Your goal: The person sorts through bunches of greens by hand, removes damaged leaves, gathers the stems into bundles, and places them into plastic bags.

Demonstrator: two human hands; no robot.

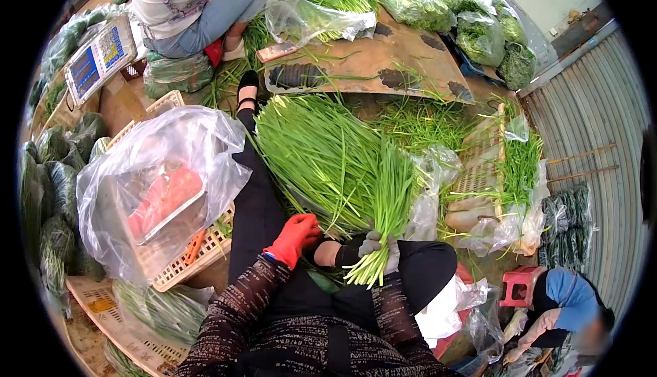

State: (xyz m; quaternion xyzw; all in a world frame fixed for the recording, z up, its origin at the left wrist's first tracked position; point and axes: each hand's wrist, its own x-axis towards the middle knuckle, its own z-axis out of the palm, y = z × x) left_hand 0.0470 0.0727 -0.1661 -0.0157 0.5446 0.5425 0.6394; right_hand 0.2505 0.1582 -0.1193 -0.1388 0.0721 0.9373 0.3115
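My right hand [380,252], in a grey glove, is closed around the pale stem ends of a bunch of garlic chives [395,192]. The leaves of that bunch point away from me, over the edge of a big heap of garlic chives [311,148] lying in front of my legs. My left hand [297,237], in a red glove, is beside the near edge of the heap, left of the bunch. Its fingers are curled together; whatever they may hold is too small or hidden to make out.
On my left, a plastic bag [164,172] covers a tray on a crate [195,264], with an orange-handled tool [195,245] nearby. A scale [101,59] stands farther left. Ahead lies a worn board [363,62]. One person [185,7] sits ahead-left, another [568,302] bends at the right.
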